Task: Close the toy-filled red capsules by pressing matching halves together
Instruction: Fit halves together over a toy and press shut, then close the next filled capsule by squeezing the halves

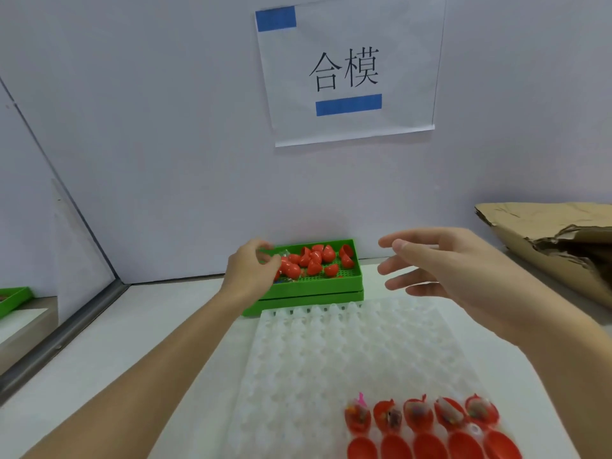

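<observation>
The left hand (253,271) reaches into the green tray (351,282), fingers curled among the loose red capsule halves (313,261) (whether it grips one, I cannot tell). The right hand (447,260) hovers above the white dimpled tray (318,352), fingers spread and empty. Toy-filled halves (420,415) sit along that tray's near right edge.

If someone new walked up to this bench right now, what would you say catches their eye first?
Probably the white paper sign with two large black characters and blue tape strips, on the wall above the bench. Next, the green tray of loose red capsule halves at the back, where the left hand reaches in while the right hand hovers open beside it. Nearest, toy-filled red halves sit in a row on the white dimpled tray.
</observation>
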`<state>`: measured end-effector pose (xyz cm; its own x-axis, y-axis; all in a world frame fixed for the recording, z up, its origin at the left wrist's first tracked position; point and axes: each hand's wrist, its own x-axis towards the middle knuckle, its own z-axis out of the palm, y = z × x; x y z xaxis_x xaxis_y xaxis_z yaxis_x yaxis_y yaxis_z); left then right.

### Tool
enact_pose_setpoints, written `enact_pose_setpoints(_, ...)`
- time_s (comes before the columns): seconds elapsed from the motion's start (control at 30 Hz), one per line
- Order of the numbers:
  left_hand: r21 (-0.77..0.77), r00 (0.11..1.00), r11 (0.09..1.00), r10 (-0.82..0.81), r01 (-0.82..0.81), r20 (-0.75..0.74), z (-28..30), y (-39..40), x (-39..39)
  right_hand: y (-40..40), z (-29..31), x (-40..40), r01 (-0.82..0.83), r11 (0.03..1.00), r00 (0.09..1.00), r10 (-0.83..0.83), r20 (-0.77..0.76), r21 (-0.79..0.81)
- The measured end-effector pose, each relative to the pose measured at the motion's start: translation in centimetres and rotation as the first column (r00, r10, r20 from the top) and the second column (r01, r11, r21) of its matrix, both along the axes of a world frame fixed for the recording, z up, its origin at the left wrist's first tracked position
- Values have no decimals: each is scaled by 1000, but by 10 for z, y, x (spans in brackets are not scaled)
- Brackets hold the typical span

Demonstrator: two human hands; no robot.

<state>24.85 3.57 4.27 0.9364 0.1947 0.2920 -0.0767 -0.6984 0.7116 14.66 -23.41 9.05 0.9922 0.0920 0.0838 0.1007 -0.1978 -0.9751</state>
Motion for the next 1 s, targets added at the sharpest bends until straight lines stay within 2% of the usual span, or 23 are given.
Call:
enact_pose_setpoints(0.07, 59, 980, 978, -200, 198, 24, -3, -4, -31, 1, -3, 2, 6, 1000, 1000, -6, 4, -30)
enact_pose_setpoints(0.17, 115, 858, 852, -498, 511, -128, -7, -6, -76, 0, -12, 8, 12, 996, 1000, -12, 7, -91)
enact_pose_setpoints(0.27, 104, 757, 772, -573, 628, -315, -16, 1, -102, -14, -28, 13, 19, 993, 1000, -17, 13, -115)
enact_pose_setpoints(0.33, 73, 737, 769, -574, 635, -356, -25, 9, -110, -31, -43, 18, 43, 994, 999, -41, 19, -103)
enact_pose_setpoints(0.4, -51, 754, 803, -577, 593, -313, -31, 15, -115, -51, -66, 23, 119, 989, 993, -118, 17, -86)
enact_pose_setpoints(0.5, -269, 799, 827, -554, 494, -236, -38, 22, -121, -70, -111, 25, 258, 963, 966, -254, -48, 82)
enact_pose_setpoints(0.63, -355, 832, 820, -529, 449, -167, -49, 24, -127, -80, -147, 23, 358, 917, 933, -359, -22, 175)
enact_pose_setpoints(0.8, -362, 872, 833, -480, 419, -95, -61, 22, -128, -70, -148, 27, 340, 940, 933, -332, 143, -36)
enact_pose_setpoints(1.0, -340, 873, 841, -478, 421, -101, -63, 22, -127, -70, -150, 28, 351, 934, 927, -337, 164, -61)
